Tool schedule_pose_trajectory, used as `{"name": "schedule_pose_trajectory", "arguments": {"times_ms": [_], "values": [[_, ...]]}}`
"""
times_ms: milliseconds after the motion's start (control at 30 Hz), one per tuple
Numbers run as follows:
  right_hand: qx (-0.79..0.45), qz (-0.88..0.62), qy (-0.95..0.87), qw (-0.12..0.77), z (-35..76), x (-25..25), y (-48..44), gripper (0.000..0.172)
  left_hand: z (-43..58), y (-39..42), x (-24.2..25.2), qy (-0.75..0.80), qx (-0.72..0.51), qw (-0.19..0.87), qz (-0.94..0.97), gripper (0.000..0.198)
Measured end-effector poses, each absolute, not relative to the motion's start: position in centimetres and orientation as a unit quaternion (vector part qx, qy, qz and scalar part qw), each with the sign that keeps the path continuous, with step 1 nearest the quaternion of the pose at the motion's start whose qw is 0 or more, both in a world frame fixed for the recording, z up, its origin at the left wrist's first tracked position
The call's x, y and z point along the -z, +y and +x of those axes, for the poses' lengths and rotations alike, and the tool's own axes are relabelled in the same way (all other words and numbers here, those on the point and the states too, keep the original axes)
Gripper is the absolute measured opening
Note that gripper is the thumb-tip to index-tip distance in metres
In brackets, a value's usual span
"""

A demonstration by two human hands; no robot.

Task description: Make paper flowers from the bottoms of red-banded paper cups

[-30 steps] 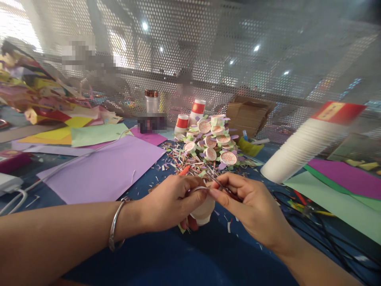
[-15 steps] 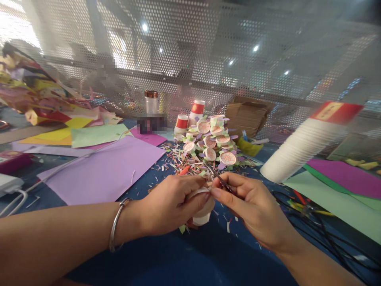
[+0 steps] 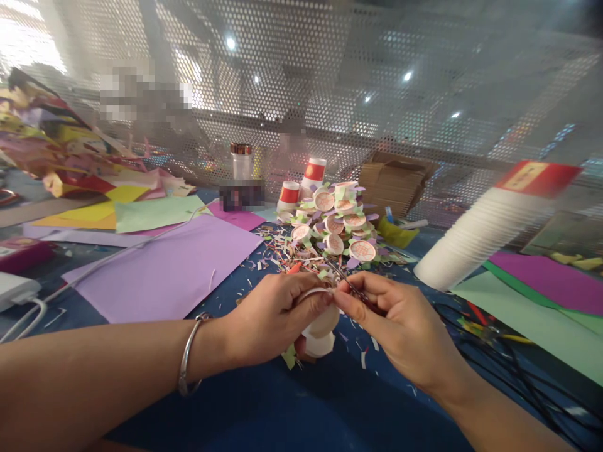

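Near the middle of the view, my left hand (image 3: 277,320) is closed around a white paper cup piece (image 3: 323,323), its pale curved rim showing between thumb and fingers. Most of that piece is hidden by the hand. My right hand (image 3: 391,320) meets it from the right, thumb and forefinger pinched at the piece's edge. A pair of dark, slim scissors (image 3: 347,278) is tucked in the right fingers, blades pointing up and away; the handles are hidden. Just beyond lies a heap of round cup bottoms (image 3: 333,224) with green and purple paper tabs.
A long stack of white paper cups (image 3: 471,232) leans at the right. Purple paper (image 3: 164,270) and a white cable (image 3: 117,251) lie at the left. Black cords (image 3: 509,376) curl at lower right. Paper scraps litter the blue table (image 3: 306,414); a perforated metal screen (image 3: 301,69) stands behind.
My hands stay together in nearly the same place. The white piece has turned slightly, so its curved rim and lower part show more. The view has shifted a little.
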State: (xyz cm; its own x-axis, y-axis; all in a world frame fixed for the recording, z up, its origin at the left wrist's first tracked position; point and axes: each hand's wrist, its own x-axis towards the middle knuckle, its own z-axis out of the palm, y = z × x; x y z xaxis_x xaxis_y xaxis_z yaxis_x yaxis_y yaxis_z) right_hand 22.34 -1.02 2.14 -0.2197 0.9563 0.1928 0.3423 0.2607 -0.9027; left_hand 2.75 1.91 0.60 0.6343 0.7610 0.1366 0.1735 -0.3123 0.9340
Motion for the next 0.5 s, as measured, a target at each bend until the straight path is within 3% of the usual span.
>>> {"name": "schedule_pose_trajectory", "arguments": {"times_ms": [500], "values": [[-0.418,-0.462,-0.653,0.431,22.48,-1.73,-0.60,0.015,2.75,1.74,-0.67,0.332,-0.303,0.485,0.750,0.035]]}}
